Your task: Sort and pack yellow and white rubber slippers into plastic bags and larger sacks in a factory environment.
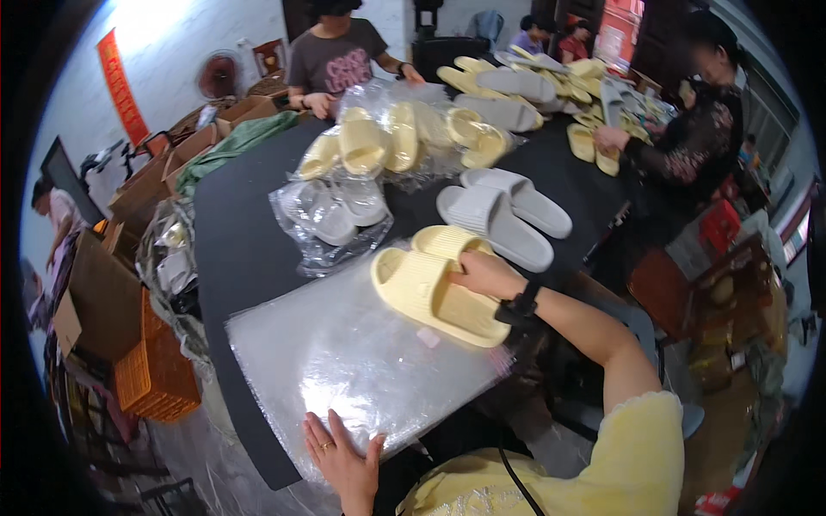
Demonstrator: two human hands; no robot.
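Observation:
A pair of pale yellow slide slippers (409,284) rests on a stack of clear plastic bags (301,335) at the table's near side. My right hand (487,276) grips the pair, its fingers closed around the inner edges where the two slippers meet. Spread flat on the near edge of the bags is my left hand (341,456), which holds nothing. Just beyond the yellow pair lie loose grey slippers (508,225). To their left, grey slippers (327,211) sit inside clear wrapping.
Bagged yellow slippers (363,144) lie farther back on the black table (245,206). A heap of loose slippers (520,86) fills the far right. One person (340,52) stands across, another (697,120) handles slippers at right. Cartons (99,288) and an orange basket (155,370) stand left.

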